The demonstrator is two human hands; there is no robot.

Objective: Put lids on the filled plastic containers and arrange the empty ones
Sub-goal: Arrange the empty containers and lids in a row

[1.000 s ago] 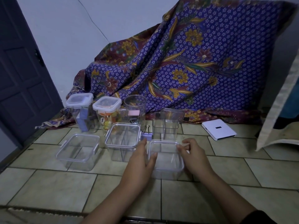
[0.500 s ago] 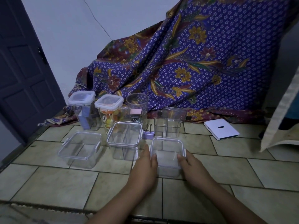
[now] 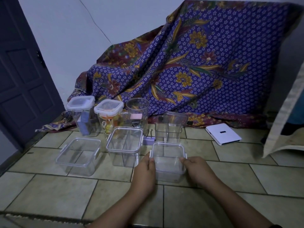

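Observation:
A small clear square container (image 3: pixel 167 160) stands empty on the tiled floor, held on both sides: my left hand (image 3: pixel 145 171) presses its left wall, my right hand (image 3: pixel 195 170) its right wall. To its left stand an empty divided container (image 3: pixel 125 145) and a wide shallow empty container (image 3: pixel 79 155). Behind them are two lidded filled containers, one with blue contents (image 3: pixel 81 112) and one with colourful items (image 3: pixel 108 116). A round clear cup (image 3: pixel 137 112) and a tall clear container (image 3: pixel 171 127) stand at the back.
A purple binder clip (image 3: pixel 148 139) lies between the divided container and the tall one. A white flat box (image 3: pixel 222 133) rests on the floor at right. Patterned purple cloth (image 3: pixel 189 63) drapes behind. A dark door (image 3: pixel 21 71) is at left, a pale fabric edge (image 3: pixel 283 122) at right.
Both hands slid from the container's rim down to its side walls and closed in on it. The container sits in nearly the same spot.

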